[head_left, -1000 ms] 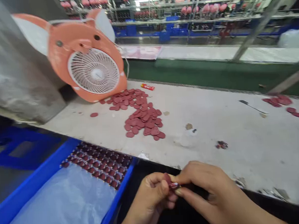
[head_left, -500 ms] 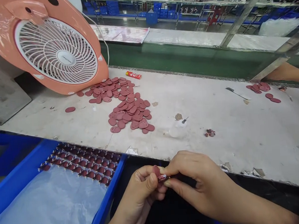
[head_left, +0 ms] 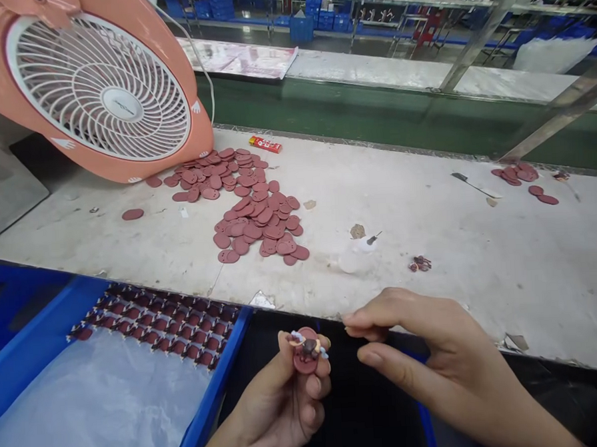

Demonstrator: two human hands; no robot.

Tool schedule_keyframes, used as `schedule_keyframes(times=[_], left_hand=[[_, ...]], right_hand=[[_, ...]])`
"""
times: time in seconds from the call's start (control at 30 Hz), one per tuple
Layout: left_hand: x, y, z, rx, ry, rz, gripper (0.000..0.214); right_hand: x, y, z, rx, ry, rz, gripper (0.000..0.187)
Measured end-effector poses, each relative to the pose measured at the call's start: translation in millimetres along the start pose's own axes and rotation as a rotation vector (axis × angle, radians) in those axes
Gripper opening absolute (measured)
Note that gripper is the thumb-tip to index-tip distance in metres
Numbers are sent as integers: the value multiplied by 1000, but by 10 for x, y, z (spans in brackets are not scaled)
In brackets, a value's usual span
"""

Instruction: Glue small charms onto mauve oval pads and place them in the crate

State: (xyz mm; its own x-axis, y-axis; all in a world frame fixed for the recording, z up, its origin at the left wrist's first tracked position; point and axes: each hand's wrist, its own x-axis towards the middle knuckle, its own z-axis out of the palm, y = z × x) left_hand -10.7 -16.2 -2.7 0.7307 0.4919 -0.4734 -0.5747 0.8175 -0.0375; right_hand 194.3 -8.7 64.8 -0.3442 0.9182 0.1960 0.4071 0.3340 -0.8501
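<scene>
Between its thumb and fingers my left hand (head_left: 282, 398) grips a small painted figurine (head_left: 309, 347) on a maroon oval base. Dark brown, pale blue and orange bits show on the figurine. To the right of it, my right hand (head_left: 430, 350) is apart from the figurine, thumb and fingers separated, with nothing visible between them. Beyond the hands on the worktable (head_left: 428, 210) lie a heap of maroon oval discs (head_left: 263, 219), a small clump of brown figurine parts (head_left: 420, 264) and a translucent bottle with a thin dark tip (head_left: 355, 255).
A blue crate (head_left: 232, 347) at lower left holds rows of finished-looking pieces (head_left: 158, 317) over a plastic sheet (head_left: 97, 401). An orange fan (head_left: 122, 102) stands at the back left, near a red-and-yellow packet (head_left: 266, 144). More maroon discs (head_left: 519, 173) lie at the right.
My right hand has let go of the figurine and moved right, its fingers parting. My left hand has turned the figurine's top toward me. Another person's arm at the right has left the view.
</scene>
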Motion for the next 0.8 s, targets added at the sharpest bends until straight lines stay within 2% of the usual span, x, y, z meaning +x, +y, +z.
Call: schedule_keyframes(times=[0.1,0.23,0.37,0.47,0.6,0.7,0.8], left_hand=[[1,9,-9,-11,-35,1,36],[9,4,-24,76,13,64,34],[-9,1,18,342,65,316,32],[-66,32,104,560,58,503,32],[-153,84,172,807,77,650,36],[-158,96,147,838,68,675,40],[-121,98,99,783,11,610,36]], right_hand=[[36,34,90,51,-12,17,14],[75,37,155,91,-35,10,15],[75,3,146,108,-36,-25,21],[44,-17,121,104,-15,-96,30],[14,-20,113,69,-27,-183,41],[13,-12,136,46,-47,-203,43],[23,5,163,36,-47,-223,40]])
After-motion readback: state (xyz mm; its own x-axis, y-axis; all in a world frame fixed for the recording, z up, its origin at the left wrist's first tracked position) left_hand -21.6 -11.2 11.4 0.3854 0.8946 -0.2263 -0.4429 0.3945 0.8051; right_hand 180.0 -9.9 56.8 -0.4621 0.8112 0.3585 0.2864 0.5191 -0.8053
